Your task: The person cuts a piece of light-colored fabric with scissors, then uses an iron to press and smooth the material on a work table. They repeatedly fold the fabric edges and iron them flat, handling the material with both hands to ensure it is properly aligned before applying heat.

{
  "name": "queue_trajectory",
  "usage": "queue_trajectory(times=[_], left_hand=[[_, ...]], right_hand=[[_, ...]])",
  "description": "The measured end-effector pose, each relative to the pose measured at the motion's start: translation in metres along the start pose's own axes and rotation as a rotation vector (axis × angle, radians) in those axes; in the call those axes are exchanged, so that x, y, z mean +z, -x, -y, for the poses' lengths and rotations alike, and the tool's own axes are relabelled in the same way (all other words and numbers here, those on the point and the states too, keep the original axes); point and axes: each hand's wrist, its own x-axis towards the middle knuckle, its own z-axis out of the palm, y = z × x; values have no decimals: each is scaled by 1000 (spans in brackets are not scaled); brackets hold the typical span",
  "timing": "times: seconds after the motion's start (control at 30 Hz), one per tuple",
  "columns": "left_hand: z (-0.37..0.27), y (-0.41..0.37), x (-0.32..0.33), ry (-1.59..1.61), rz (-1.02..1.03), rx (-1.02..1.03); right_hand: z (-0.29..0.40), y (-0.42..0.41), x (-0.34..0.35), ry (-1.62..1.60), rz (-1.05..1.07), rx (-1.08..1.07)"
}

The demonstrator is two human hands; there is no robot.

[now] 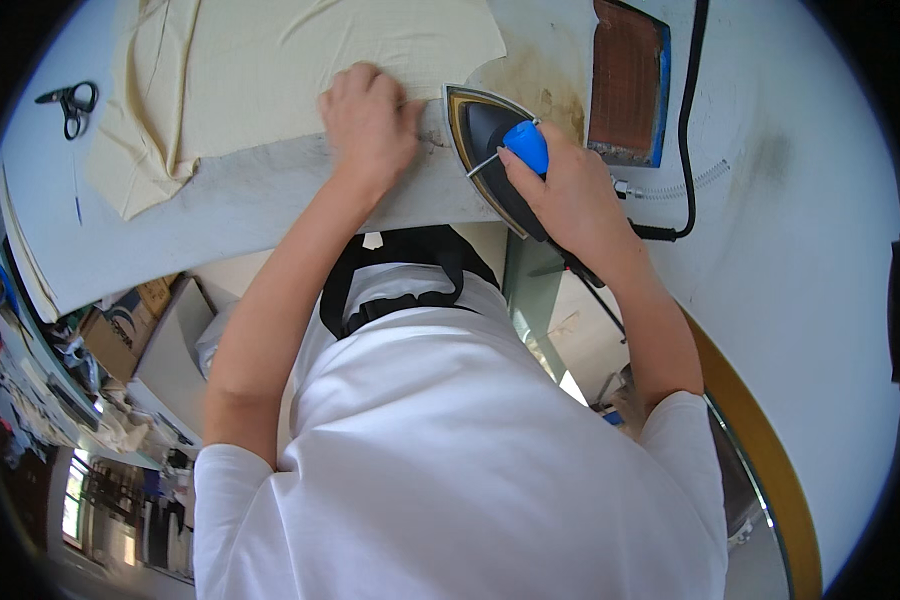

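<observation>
Cream fabric (270,75) lies over the ironing surface (262,176), with a folded, creased part at its left. My left hand (370,124) rests at the near edge of this fabric, fingers curled and slightly blurred; whether it pinches the cloth cannot be told. In my right hand (577,191) is the blue handle of an iron (487,135). The iron's pointed tip is beside the fabric's near right edge, and its rear end reaches the table's front edge. A black cord and a clear coiled hose run off to the right of the iron.
Black-handled scissors (75,105) lie at the far left, above a thin blue-tipped tool (78,202). A reddish-brown rest pad (624,86) with a blue edge sits right of the iron, near the black cord (688,127). Cardboard boxes (124,326) stand below the table at left.
</observation>
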Motion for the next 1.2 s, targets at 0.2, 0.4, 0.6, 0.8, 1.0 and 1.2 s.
queue_trajectory(times=[0.2,0.4,0.6,0.8,1.0,1.2], left_hand=[[25,11,-10,39,-9,4],[26,7,-13,37,5,33],[24,4,-14,30,12,21],[26,5,-15,45,13,11],[20,0,-19,-5,54,-21],[9,1,-23,-12,50,-42]], right_hand=[[-7,-3,3,1,-3,3],[0,0,-3,-30,22,67],[-3,1,0,-33,6,74],[1,-1,-3,-104,23,57],[2,-8,-7,-172,40,-20],[22,-15,-5,-65,73,-124]])
